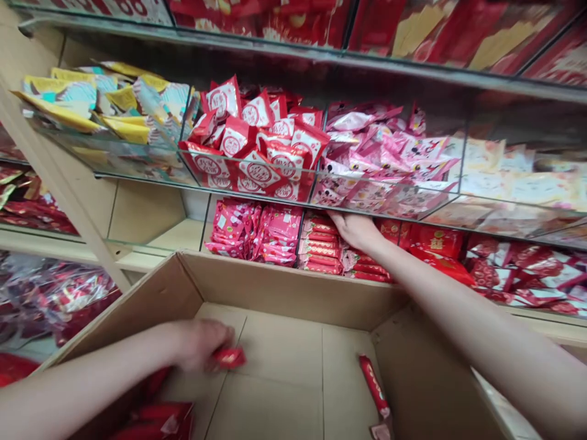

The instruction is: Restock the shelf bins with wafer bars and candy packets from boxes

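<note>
Broadly, a tall shelving unit of pale wood and clear panels (68,195) fills the view, its compartments packed with wrapped goods. Just in front of its lower shelf sits a large, open brown cardboard box (293,290), much of its floor bare. On the middle shelf, from left to right, lie yellow-and-white packets (128,98), a heap of red-and-white packets with round prints (257,174), pink cartoon-printed packets (385,153) and pale cream packets (536,186). Below, bright magenta packets (277,235) stand beside stacked narrow red packets (321,244). Glossy red packets (156,421) lie in the box's near left part.

Of the two hands, the right hand (355,229) reaches over the box to the stacked narrow packets; its fingertips are partly hidden, so its opening and any hold cannot be told. The left hand (204,342), blurred, is over the box floor with fingers curled closed. A slim red stick-shaped packet (375,385) lies along the box's right side. Smallest is the short red packet (232,357) gripped in the left hand, one end jutting out.
</note>
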Demonstrator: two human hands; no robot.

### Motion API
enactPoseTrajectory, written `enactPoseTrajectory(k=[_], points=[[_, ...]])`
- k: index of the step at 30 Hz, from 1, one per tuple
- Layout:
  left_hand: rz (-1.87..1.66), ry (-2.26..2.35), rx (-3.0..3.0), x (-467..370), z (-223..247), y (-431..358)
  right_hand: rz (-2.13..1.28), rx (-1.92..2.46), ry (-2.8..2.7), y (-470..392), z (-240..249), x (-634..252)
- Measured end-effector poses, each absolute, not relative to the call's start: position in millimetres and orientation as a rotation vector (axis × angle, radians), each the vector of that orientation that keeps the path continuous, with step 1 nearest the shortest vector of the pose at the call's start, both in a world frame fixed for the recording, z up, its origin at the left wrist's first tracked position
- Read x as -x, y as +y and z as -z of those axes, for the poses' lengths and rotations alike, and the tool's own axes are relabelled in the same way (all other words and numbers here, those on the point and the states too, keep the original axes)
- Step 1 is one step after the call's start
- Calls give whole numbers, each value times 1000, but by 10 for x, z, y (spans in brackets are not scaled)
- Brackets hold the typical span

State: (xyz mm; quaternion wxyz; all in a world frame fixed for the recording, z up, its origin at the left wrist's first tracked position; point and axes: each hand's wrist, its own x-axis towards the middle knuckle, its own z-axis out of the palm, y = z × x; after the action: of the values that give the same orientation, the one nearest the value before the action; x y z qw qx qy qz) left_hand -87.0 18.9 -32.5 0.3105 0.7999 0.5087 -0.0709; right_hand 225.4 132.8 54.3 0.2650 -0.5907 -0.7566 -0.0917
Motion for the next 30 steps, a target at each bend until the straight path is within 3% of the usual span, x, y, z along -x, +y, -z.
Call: enactPoseTrajectory(k=[4,6,12,17,25,30], points=[[-57,1142,-1990,730,49,210,424,1234,-2257,666,-433,-2247],[-179,1038,-1945,602,-78,164,339,1013,-2323,318,-382,-2132],[-520,913,-1714,319,-220,29,-767,1034,-2076,-136,-191,-1690],[-584,1029,-1600,325,-218,24,-1210,1049,-1724,-39,-105,-1721],[-796,1027,-1402,348,-251,38,-1416,1033,-1259,-55,-169,-1811],[-693,828,-1120,326,-260,-25,-1327,924,-1352,-39,-186,-1858]])
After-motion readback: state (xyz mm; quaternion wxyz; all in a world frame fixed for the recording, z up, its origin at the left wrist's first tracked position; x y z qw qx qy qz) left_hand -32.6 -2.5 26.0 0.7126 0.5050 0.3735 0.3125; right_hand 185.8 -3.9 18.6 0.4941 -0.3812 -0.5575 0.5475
